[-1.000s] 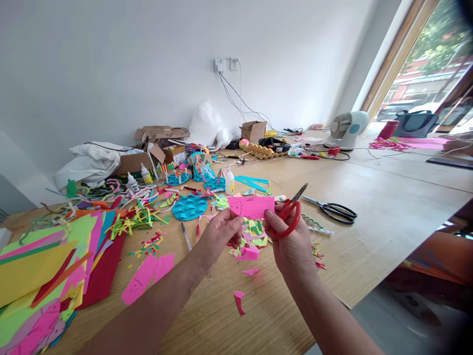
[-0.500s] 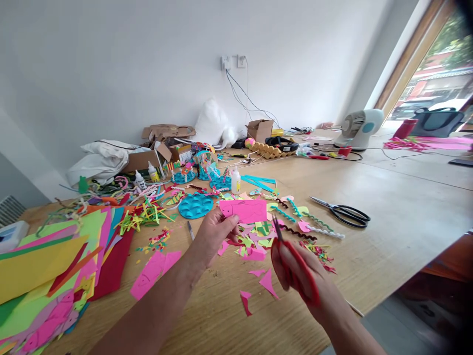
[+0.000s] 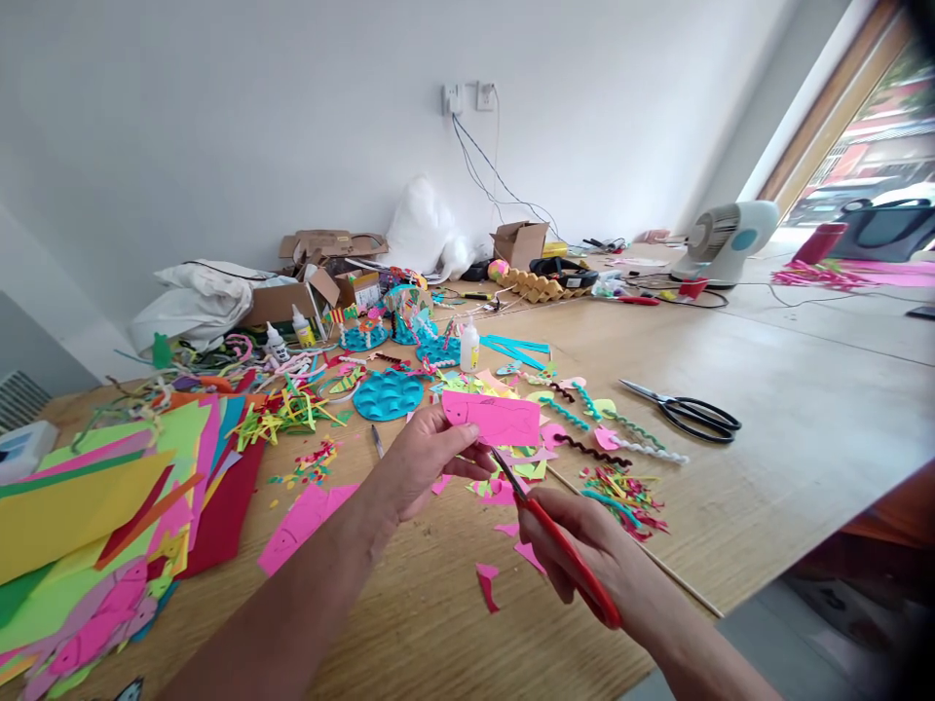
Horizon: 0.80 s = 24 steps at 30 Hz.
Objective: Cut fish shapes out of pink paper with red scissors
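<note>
Between the thumb and fingers of my left hand [image 3: 438, 453] is a pink paper piece [image 3: 504, 421] with a fish outline drawn on it. My right hand [image 3: 574, 545] grips red-handled scissors [image 3: 566, 550], their blade tips at the lower edge of the paper near my left fingers. Whether the blades have the paper between them I cannot tell. Below lie pink paper offcuts [image 3: 487, 586]. Another pink sheet with a drawn fish [image 3: 303, 526] rests left of my left forearm, and several cut pink paper fish [image 3: 102, 623] lie at the lower left.
Black-handled scissors [image 3: 691, 409] lie on the right. Stacked coloured paper [image 3: 80, 506] covers the left side. A blue scalloped disc [image 3: 387, 394], a glue bottle [image 3: 469, 348] and twisted pipe cleaners [image 3: 591, 450] sit beyond my hands. A thin stick [image 3: 679, 582] reaches toward the front edge.
The scissors have moved left and down from beside the paper to its lower edge. My left hand keeps hold of the pink paper. The view has shifted slightly.
</note>
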Each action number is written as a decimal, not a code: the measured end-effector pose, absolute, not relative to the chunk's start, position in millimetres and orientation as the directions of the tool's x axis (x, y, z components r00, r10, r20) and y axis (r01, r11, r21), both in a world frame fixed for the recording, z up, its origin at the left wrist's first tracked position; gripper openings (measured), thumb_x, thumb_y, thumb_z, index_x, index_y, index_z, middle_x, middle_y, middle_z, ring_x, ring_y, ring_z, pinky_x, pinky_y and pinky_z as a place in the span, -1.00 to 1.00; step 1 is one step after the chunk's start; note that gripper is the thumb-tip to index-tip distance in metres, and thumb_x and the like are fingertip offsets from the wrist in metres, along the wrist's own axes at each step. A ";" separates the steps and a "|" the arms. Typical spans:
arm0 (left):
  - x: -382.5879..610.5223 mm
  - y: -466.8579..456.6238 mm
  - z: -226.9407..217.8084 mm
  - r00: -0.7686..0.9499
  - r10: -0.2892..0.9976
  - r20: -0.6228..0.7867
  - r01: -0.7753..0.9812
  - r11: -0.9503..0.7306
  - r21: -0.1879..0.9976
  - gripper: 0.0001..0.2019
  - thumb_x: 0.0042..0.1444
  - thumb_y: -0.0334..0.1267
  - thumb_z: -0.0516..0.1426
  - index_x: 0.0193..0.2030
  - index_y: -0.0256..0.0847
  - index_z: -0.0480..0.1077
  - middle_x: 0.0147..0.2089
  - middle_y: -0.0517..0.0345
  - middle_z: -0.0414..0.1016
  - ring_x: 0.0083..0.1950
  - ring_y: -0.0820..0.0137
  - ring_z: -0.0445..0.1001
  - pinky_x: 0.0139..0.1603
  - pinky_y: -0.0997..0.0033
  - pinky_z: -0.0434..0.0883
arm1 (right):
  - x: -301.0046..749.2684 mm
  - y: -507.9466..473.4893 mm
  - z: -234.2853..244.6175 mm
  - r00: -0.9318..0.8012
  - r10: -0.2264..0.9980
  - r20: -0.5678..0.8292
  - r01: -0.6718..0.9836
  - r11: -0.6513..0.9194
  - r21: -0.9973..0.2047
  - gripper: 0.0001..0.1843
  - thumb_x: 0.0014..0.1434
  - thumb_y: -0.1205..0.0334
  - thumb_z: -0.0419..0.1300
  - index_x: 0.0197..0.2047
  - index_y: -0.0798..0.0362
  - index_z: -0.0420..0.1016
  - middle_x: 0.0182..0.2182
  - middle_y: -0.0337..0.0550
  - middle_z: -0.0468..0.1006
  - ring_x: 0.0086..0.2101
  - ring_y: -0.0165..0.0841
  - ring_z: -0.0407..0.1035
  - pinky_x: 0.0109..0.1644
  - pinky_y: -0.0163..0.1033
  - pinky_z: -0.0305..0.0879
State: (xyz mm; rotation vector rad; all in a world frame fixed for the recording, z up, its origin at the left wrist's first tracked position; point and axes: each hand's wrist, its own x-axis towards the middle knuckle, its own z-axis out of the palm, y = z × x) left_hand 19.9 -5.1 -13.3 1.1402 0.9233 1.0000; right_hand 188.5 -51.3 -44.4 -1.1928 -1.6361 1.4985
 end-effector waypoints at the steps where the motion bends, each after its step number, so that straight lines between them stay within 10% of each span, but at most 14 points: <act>1: 20.5 -5.1 -13.0 0.294 0.952 -0.081 -0.153 0.131 0.979 -0.84 -0.11 -0.24 0.18 -0.44 -0.32 0.40 -0.52 0.17 0.46 -0.49 0.46 0.46 -0.42 0.46 0.44 | 188.4 -51.2 -43.8 -0.404 0.905 -0.135 0.206 -0.053 -0.977 -0.62 0.09 -0.02 0.10 -0.60 0.03 0.16 -0.75 -0.41 0.16 -0.71 -0.52 0.03 -0.66 -0.41 0.01; 24: 19.6 -4.4 -15.7 0.366 0.924 -0.111 -0.204 0.196 0.959 -0.82 -0.16 -0.27 0.19 -0.43 -0.37 0.45 -0.54 0.10 0.52 -0.54 0.47 0.48 -0.49 0.54 0.43 | 192.1 -48.7 -45.4 -0.451 0.878 -0.161 0.201 -0.075 -0.977 -0.64 0.13 0.04 0.11 -0.58 0.05 0.17 -0.75 -0.45 0.12 -0.73 -0.58 0.00 -0.70 -0.47 -0.09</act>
